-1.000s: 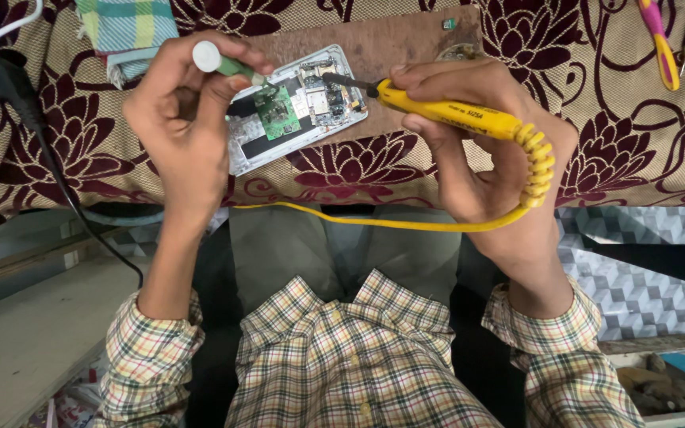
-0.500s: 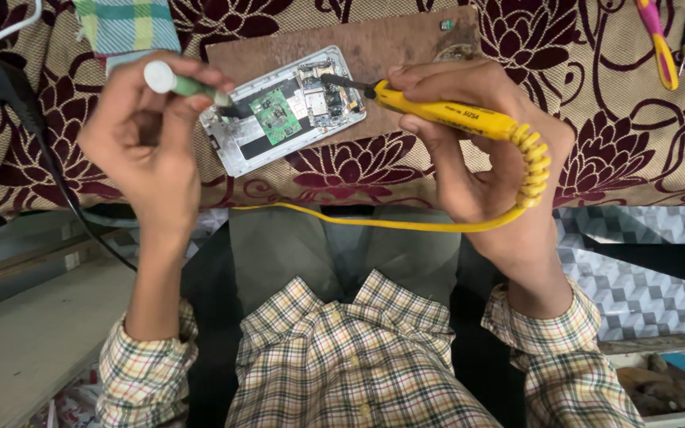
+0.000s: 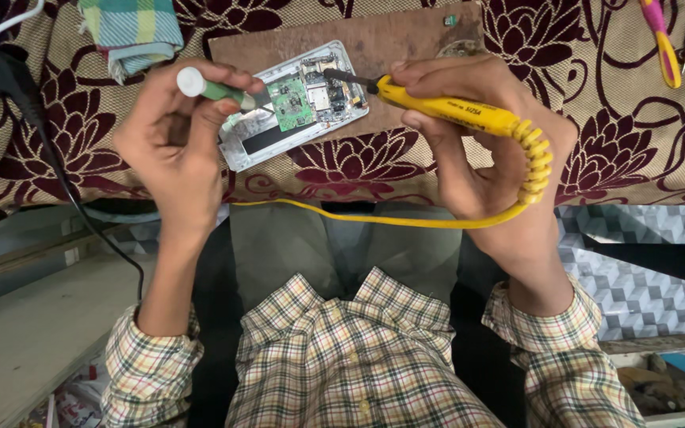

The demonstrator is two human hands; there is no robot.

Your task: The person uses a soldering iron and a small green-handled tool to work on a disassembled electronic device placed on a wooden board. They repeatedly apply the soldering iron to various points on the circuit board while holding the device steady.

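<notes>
Your iron has a glossy yellow plastic handle with a ribbed collar, a dark matt metal tip, and a smooth rubbery yellow cord. The screwdriver looks like smooth plastic, green grip with a white cap. The opened phone has a silvery, slightly shiny frame around a matt green board with small bright metal bits. It sits on a rough, dull brown wood slab over woven floral cloth. The checked rag looks soft, as do your plaid cotton sleeves.
</notes>
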